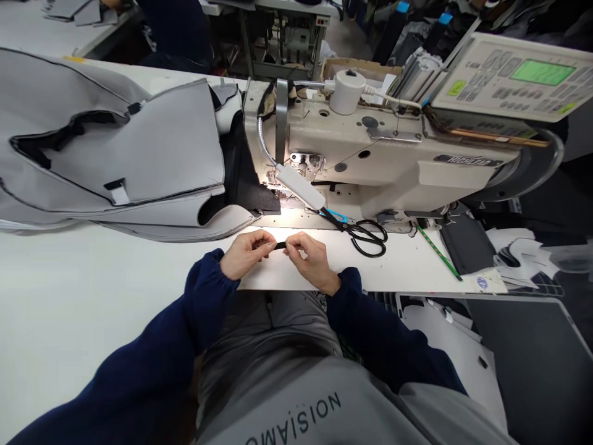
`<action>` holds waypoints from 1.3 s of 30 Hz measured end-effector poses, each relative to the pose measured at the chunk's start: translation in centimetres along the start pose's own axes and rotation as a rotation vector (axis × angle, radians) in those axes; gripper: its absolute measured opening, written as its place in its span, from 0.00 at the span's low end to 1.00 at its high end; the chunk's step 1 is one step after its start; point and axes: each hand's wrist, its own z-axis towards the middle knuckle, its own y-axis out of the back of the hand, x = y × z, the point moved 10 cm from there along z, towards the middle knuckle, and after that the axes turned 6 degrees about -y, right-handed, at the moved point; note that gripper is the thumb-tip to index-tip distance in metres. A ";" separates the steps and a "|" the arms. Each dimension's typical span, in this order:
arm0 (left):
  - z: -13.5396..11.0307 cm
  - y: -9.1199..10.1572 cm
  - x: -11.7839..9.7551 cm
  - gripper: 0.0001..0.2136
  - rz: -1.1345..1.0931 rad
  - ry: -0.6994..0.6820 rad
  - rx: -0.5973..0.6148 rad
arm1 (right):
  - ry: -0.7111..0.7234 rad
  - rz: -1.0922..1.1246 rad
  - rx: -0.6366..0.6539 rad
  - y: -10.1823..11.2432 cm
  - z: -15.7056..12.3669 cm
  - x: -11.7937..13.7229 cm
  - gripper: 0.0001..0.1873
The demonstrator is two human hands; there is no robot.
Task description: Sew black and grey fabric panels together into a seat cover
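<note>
My left hand (244, 253) and my right hand (309, 254) meet over the front edge of the white table (92, 290). Both pinch a short black strip (280, 245), one at each end, fingers closed on it. The strip lies level just in front of the cream sewing machine (380, 154), whose lamp lights the needle area (296, 179). Dark blue sleeves cover both my forearms.
A pile of grey fabric panels (115, 154) with black edging lies at the left of the machine. Black scissors (365, 236) and a green pencil (438, 252) rest to the right. A control panel (519, 77) sits at upper right. Another person in dark clothing (176, 31) is at the back.
</note>
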 end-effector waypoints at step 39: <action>7.5 5.4 -3.1 0.08 0.821 -0.377 -0.218 | 0.253 -0.937 0.377 -7.7 5.4 -5.1 0.17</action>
